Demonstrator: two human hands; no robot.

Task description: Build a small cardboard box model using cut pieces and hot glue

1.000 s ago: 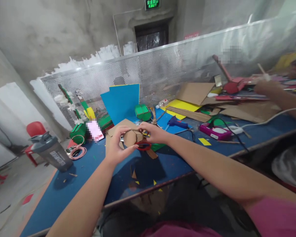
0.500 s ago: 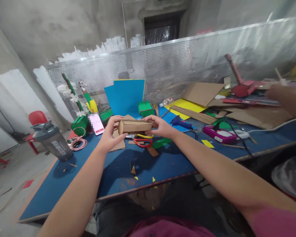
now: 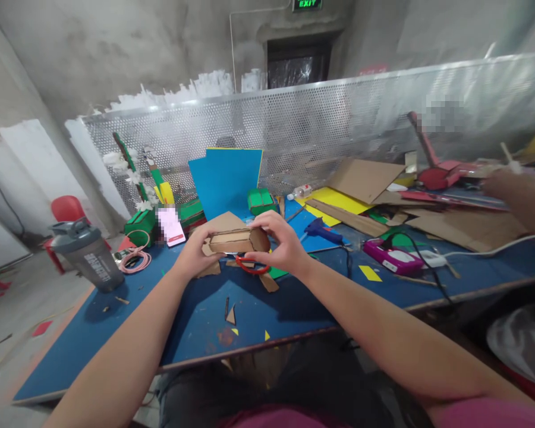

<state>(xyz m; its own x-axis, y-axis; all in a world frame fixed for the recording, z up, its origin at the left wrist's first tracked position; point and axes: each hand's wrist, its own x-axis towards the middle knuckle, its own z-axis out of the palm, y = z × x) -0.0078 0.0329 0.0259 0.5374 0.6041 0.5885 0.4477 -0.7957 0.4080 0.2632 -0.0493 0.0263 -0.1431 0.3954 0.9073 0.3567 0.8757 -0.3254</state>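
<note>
Between my two hands is a small brown cardboard box [image 3: 232, 241] with angled sides, held above the table. My left hand [image 3: 195, 252] grips its left end, thumb below and fingers on top. Its right end is in my right hand [image 3: 280, 241], thumb in front and fingers over the top edge. Just beneath the box lie scissors with a red handle [image 3: 252, 266], partly covered by it. Cardboard scraps [image 3: 268, 283] and a green strip [image 3: 280, 272] lie close to the scissors.
A grey shaker bottle [image 3: 89, 255] and a phone [image 3: 172, 227] stand left. Behind are blue boards [image 3: 229, 181] and a green box [image 3: 261, 201]. Rightward lie a blue glue gun [image 3: 321, 230], a purple power strip [image 3: 390, 255] and cardboard sheets [image 3: 365, 178]. Another person's hand [image 3: 508, 184] is far right.
The cardboard box has turned in my hands, so its right end now faces me more. My right hand has shifted left and wraps further around it. The view has tilted slightly up.
</note>
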